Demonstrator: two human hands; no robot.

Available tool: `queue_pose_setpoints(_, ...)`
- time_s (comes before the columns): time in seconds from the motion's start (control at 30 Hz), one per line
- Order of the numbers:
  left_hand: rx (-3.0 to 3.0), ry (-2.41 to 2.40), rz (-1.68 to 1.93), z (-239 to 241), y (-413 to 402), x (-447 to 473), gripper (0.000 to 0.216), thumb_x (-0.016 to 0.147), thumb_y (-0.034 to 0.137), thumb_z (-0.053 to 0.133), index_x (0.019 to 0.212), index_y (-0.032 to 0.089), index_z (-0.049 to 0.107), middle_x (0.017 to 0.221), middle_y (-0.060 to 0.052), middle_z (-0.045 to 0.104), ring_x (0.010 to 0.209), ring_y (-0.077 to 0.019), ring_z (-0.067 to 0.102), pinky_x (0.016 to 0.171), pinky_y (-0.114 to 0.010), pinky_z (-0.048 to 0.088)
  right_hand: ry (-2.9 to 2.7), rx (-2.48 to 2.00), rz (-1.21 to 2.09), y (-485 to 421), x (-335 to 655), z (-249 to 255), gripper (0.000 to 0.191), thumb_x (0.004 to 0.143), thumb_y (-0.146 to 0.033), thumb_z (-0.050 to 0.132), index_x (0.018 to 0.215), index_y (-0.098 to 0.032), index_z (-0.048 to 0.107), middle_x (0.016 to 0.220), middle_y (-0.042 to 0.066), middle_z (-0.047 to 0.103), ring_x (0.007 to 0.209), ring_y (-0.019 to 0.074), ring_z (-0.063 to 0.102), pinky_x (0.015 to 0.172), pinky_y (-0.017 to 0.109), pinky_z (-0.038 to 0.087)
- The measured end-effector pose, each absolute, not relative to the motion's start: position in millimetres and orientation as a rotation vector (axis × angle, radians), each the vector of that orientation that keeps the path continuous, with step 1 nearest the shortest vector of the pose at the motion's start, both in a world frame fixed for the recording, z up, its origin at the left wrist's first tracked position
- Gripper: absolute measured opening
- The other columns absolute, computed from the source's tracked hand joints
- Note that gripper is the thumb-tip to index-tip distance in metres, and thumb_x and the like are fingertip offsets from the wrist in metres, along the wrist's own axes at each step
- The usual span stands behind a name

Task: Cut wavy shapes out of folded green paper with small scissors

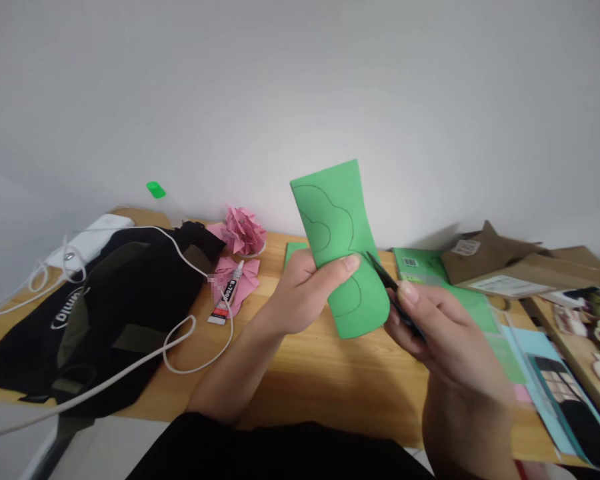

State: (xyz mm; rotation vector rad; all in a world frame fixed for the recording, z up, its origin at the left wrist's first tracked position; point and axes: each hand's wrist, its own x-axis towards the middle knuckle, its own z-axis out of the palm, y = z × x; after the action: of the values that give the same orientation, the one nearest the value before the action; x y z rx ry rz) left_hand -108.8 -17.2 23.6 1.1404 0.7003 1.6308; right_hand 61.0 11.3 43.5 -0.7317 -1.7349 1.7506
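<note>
A green sheet of paper with curved outlines drawn on it is held up over the table, and its lower right corner is rounded. My left hand grips its left side, the thumb pressed flat across the front. Black scissors are in my right hand, with fingers wrapped round the handles. The blades point up and left and meet the sheet's right edge, near the drawn line beside my left thumb. My fingers partly hide the scissor handles.
On the wooden table, a black bag and white cable lie left. Behind are a pink paper flower and a glue tube. Right stand a cardboard piece, green sheets and a phone.
</note>
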Motion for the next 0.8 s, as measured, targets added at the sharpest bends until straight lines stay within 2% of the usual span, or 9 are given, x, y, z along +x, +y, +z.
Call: queue_pose_setpoints(0.8, 1.154, 0.766, 1.632, 22.3, -16.7, -110.8, 0.033, 0.087, 0.031, 0.058, 0.058, 0.017, 0.050, 0.060, 0.001, 0.051, 0.057, -0.0104, 0.047, 0.056, -0.026, 0.042, -1.833, -0.684, 1.702, 18.6, 62.0, 42.2, 0.054, 0.097, -0.048, 0.045, 0.053, -0.019, 0.039, 0.041, -0.007, 0.032, 0.040, 0.0061, 0.022, 0.038, 0.024, 0.016)
